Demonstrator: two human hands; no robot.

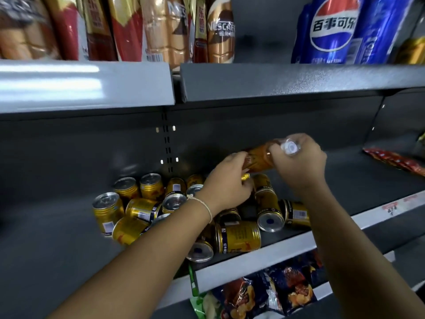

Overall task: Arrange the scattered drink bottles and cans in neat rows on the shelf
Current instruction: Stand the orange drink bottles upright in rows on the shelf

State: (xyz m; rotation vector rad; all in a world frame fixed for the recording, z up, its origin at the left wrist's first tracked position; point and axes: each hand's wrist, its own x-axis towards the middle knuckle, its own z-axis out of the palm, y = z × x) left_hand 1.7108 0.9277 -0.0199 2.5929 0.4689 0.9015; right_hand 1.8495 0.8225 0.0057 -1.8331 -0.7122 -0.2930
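Head view shows you early in the job. Your right hand (pixel 299 157) is curled round the neck end of an amber bottle (pixel 259 161) with a clear cap, right of centre and lifted above the shelf (pixel 299 247); the bottle lies nearly level. Your left hand (pixel 226 183) touches the bottle's other end, and its fingers seem to pinch a small gold thing as well, though what it is you cannot tell. A cord sits on that wrist.

Below your hands, in the middle of the frame, the gold cans (pixel 238 237) are a heap: a few stand upright at the left, most lie on their sides, some resting on each other. No neat row shows yet, so by my judgement nearly all the sorting is left, bottle included.

Writing: a brown bottle at upper centre reads NESCAFE (pixel 220 26); the blue bottles at upper right carry the Pepsi (pixel 333 26) roundel with Chinese characters. The cans bear Chinese print and barcodes, too small to read. Snack bags (pixel 264 293) lie at the lower middle, red packets (pixel 395 160) at the right edge.
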